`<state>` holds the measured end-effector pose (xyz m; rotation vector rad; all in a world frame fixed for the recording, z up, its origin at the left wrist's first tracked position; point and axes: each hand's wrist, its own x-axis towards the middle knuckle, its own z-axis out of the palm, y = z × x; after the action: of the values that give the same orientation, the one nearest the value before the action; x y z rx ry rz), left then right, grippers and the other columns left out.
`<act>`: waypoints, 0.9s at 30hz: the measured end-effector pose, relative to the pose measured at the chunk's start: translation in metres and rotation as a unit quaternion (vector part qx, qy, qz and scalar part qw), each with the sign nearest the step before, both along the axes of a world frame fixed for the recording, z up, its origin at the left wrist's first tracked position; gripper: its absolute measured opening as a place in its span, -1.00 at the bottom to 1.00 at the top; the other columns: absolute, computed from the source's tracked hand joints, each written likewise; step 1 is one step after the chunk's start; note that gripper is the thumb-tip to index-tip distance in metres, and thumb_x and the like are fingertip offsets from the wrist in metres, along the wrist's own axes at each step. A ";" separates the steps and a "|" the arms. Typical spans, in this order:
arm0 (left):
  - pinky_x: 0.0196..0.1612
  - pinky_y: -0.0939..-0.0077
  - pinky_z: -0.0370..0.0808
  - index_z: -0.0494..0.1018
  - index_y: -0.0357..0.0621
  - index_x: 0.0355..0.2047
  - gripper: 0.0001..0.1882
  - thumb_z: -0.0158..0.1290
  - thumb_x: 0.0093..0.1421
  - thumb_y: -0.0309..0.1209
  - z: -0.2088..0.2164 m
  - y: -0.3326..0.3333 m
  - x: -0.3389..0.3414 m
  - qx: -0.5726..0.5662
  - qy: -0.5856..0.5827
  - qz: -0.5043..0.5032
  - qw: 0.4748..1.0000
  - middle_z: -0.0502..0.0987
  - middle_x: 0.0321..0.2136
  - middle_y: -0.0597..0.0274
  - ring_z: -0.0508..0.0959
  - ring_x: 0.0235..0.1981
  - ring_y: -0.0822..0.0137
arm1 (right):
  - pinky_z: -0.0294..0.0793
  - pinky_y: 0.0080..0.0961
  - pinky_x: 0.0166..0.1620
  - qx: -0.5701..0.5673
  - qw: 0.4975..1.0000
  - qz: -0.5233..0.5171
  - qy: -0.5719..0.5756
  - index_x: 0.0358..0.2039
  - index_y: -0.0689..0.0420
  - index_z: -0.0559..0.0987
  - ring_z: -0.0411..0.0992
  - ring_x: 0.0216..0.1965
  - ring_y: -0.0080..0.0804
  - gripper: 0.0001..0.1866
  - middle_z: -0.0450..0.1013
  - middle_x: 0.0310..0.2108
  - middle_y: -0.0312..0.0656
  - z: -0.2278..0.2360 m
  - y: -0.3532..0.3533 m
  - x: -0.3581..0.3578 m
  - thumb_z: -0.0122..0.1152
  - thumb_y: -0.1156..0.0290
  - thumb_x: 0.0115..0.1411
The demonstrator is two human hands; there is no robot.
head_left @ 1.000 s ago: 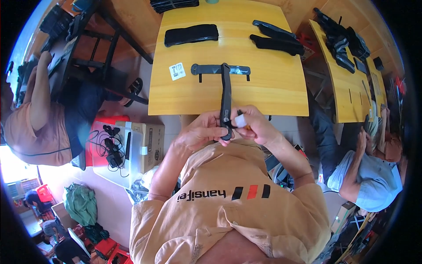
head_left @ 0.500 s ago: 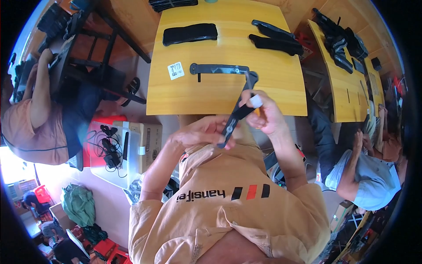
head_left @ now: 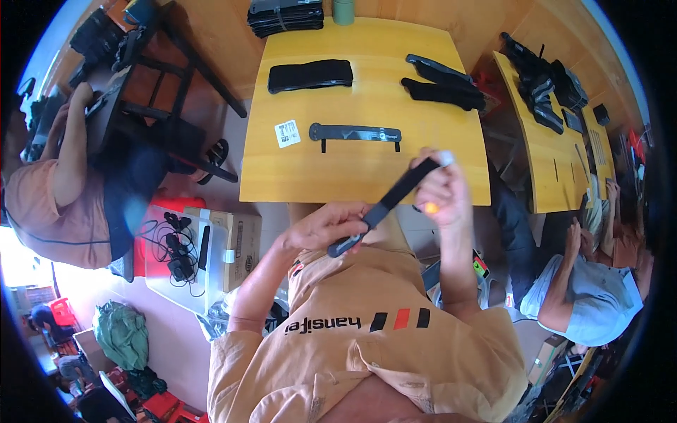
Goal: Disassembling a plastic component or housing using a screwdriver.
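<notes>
A narrow black strap [head_left: 399, 194] with a rounded grey end is stretched at a slant in front of me, over the table's near edge. My left hand [head_left: 328, 227] has its fingers closed round the lower end. Higher up and to the right, my right hand [head_left: 446, 192] pinches the upper end. A small white piece [head_left: 445, 158] shows at its fingertips. Something orange-yellow [head_left: 431, 208] shows within its curled fingers; I cannot make out what it is. Beyond my hands, a similar grey-black strap [head_left: 356, 133] lies flat on the table, with two short black tabs on its near side.
The yellow table [head_left: 282, 180] also bears a white label [head_left: 287, 134], a folded black band [head_left: 310, 75], two black padded pieces [head_left: 444, 94], a dark stack [head_left: 285, 17] and a green cylinder [head_left: 343, 12]. A cardboard box [head_left: 243, 243] stands at left. People sit at both sides.
The held strap has turned over from its grey printed face to its black one and come away from the strap on the table. My right hand has moved slightly up and right.
</notes>
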<state>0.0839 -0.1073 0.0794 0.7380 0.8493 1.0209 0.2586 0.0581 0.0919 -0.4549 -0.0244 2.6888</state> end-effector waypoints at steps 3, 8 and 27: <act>-0.58 0.76 0.40 0.32 -0.28 -0.29 -0.80 -0.10 0.19 -0.38 0.006 -0.020 -0.017 0.024 0.040 -0.083 0.995 0.42 -0.59 0.27 0.45 -0.60 0.56 | 0.02 -0.77 -0.82 0.008 0.982 -0.083 0.170 -0.46 0.11 0.36 0.02 -0.86 -0.73 -0.81 0.08 -0.77 -0.44 0.037 0.034 0.023 -0.14 0.30 0.21; -0.54 0.77 0.40 0.32 -0.27 -0.32 -0.78 -0.09 0.20 -0.32 0.020 -0.048 -0.037 -0.039 0.050 -0.086 0.994 0.45 -0.61 0.34 0.46 -0.59 0.59 | 0.06 -0.75 -0.81 0.068 0.979 -0.099 0.166 -0.55 0.11 0.24 0.03 -0.87 -0.67 -0.78 0.10 -0.76 -0.36 0.049 0.061 0.035 -0.22 0.33 0.22; -0.53 0.67 0.33 0.40 -0.19 -0.31 -0.81 0.07 0.03 -0.45 -0.090 -0.032 -0.103 -0.162 0.261 0.420 0.854 0.39 -0.67 0.41 0.40 -0.61 0.55 | -0.04 -0.83 -0.74 0.696 0.510 -0.208 -0.461 -0.44 0.16 0.45 0.08 -0.80 -0.82 -0.96 0.31 -0.70 -0.36 0.062 0.070 0.038 0.01 0.55 0.08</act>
<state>-0.0189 -0.1394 -0.0105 0.3248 1.8747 1.4059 0.2970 0.1278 0.1540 -0.9711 -1.8503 0.9232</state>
